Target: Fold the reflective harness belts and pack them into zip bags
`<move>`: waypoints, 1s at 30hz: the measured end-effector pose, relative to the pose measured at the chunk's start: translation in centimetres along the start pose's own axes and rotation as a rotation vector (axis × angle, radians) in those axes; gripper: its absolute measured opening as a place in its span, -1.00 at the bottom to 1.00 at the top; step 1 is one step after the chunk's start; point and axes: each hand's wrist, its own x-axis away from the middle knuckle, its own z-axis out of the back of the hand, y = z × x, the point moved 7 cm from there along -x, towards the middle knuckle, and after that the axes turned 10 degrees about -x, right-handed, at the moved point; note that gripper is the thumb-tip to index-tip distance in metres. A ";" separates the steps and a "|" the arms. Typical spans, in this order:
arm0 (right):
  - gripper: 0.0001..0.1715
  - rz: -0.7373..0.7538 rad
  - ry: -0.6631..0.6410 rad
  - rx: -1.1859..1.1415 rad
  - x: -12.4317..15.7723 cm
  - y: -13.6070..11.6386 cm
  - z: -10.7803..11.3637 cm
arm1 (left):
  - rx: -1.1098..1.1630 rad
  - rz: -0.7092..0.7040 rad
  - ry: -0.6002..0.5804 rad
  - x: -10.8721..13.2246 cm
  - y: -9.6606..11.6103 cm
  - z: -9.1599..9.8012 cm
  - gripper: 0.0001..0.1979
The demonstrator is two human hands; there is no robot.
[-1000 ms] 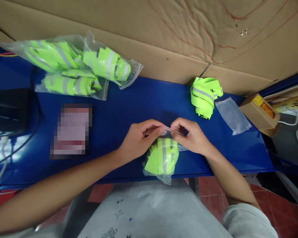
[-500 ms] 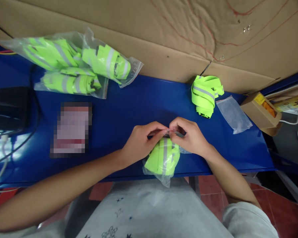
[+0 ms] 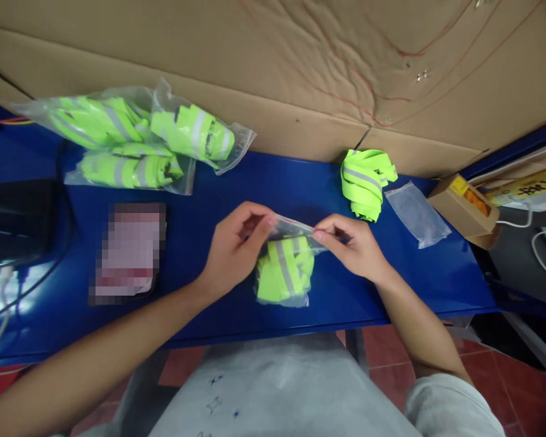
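Observation:
A clear zip bag [image 3: 293,226] is stretched between my two hands by its top strip, above the blue table. Inside it lies a folded neon-yellow reflective strap bundle [image 3: 286,270] with a grey stripe. My left hand [image 3: 236,246] pinches the left end of the zip edge between thumb and fingers. At the right end, my right hand [image 3: 351,243] pinches the same edge. Farther back on the right sits a loose reflective strap bundle [image 3: 364,182], and beside it a flat zip bag [image 3: 417,213] with nothing visible inside.
Several bagged strap bundles [image 3: 136,167] lie at the back left. A phone-like item with a pixelated screen [image 3: 128,249] rests left of my hands, near a black device [image 3: 20,215] with cables. On the right stands a small cardboard box [image 3: 464,209]. Cardboard [image 3: 255,91] lines the back.
My hands have moved apart along the bag's top, the left one going left, so the zip edge is now drawn out straight between them. The view has shifted slightly.

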 end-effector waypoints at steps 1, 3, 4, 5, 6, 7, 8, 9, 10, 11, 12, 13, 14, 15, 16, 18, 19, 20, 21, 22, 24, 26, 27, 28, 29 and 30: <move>-0.76 0.001 0.054 -0.014 -0.1 0.3 0.8 | 0.061 0.033 0.034 -0.5 -0.3 0.6 -0.85; -0.71 0.000 0.150 -0.044 -0.2 1.0 2.0 | 0.156 0.064 0.081 -1.3 -0.6 1.5 -0.82; -0.68 -0.010 0.189 -0.066 -0.3 1.5 2.4 | 0.170 0.068 0.098 -1.5 -0.7 1.8 -0.81; -0.64 -0.027 0.223 -0.094 -0.4 2.0 2.7 | 0.158 0.067 0.104 -1.6 -0.8 2.0 -0.80; -0.60 -0.043 0.256 -0.124 -0.5 2.4 2.9 | 0.126 0.063 0.090 -1.5 -0.8 1.8 -0.80; -0.56 -0.055 0.286 -0.150 -0.6 2.7 3.0 | 0.091 0.061 0.053 -1.3 -0.9 1.4 -0.73; -0.53 -0.061 0.315 -0.168 -0.7 2.9 3.1 | 0.063 0.062 -0.017 -1.0 -1.0 0.6 -0.57; -0.52 -0.058 0.336 -0.176 -0.8 3.0 3.2 | 0.048 0.067 -0.111 -0.5 -1.1 -0.4 -0.36; -0.51 -0.049 0.348 -0.174 -0.8 3.0 3.3 | 0.044 0.079 -0.217 0.0 -1.4 -1.4 -0.16; -0.52 -0.032 0.354 -0.154 -0.9 2.8 3.4 | 0.052 0.093 -0.313 0.5 -1.6 -2.3 -0.03; -0.53 -0.006 0.360 -0.115 -0.9 2.5 3.7 | 0.059 0.106 -0.376 0.9 -1.8 -2.8 0.01; -0.55 0.033 0.373 -0.050 -0.8 2.1 4.1 | 0.059 0.111 -0.399 0.9 -2.0 -3.0 0.00; -0.57 0.080 0.397 0.042 -0.7 1.6 4.8 | 0.039 0.107 -0.383 0.7 -2.1 -2.6 -0.04; -0.59 0.131 0.432 0.155 -0.6 1.0 5.6 | -0.014 0.094 -0.341 0.2 -2.2 -2.0 -0.08; -0.61 0.176 0.474 0.271 -0.3 0.5 6.6 | -0.106 0.078 -0.288 -0.4 -2.3 -1.1 -0.11; -0.64 0.215 0.548 0.465 0.1 0.2 9.1 | -0.375 0.040 -0.167 -1.8 -2.3 1.1 -0.22; -0.64 0.202 0.572 0.540 0.3 0.4 10.6 | -0.518 0.010 -0.103 -2.5 -2.2 2.2 -0.28; -0.63 0.167 0.590 0.592 0.4 0.8 12.1 | -0.646 -0.027 -0.034 -3.0 -1.9 3.2 -0.32; -0.62 0.122 0.609 0.633 0.6 1.4 13.7 | -0.753 -0.064 0.038 -3.4 -1.6 4.1 -0.36; -0.61 0.075 0.629 0.661 0.8 2.1 15.3 | -0.837 -0.101 0.104 -3.7 -1.2 4.9 -0.39; -0.56 -0.002 0.671 0.661 1.1 3.6 17.9 | -0.942 -0.161 0.199 -3.8 -0.6 5.6 -0.43; -0.48 -0.034 0.660 0.630 1.1 5.1 18.8 | -0.994 -0.216 0.240 -3.4 -0.1 5.3 -0.47; -0.43 -0.036 0.621 0.618 0.9 5.7 18.4 | -1.000 -0.253 0.230 -3.1 0.2 4.8 -0.49; -0.35 -0.036 0.564 0.607 0.5 6.3 17.5 | -0.995 -0.295 0.198 -2.7 0.3 3.9 -0.51; -0.22 -0.033 0.497 0.594 0.1 6.9 16.2 | -0.982 -0.340 0.148 -2.2 0.5 2.9 -0.53; -0.10 -0.031 0.425 0.583 -0.3 7.3 14.7 | -0.959 -0.387 0.088 -1.6 0.6 1.7 -0.55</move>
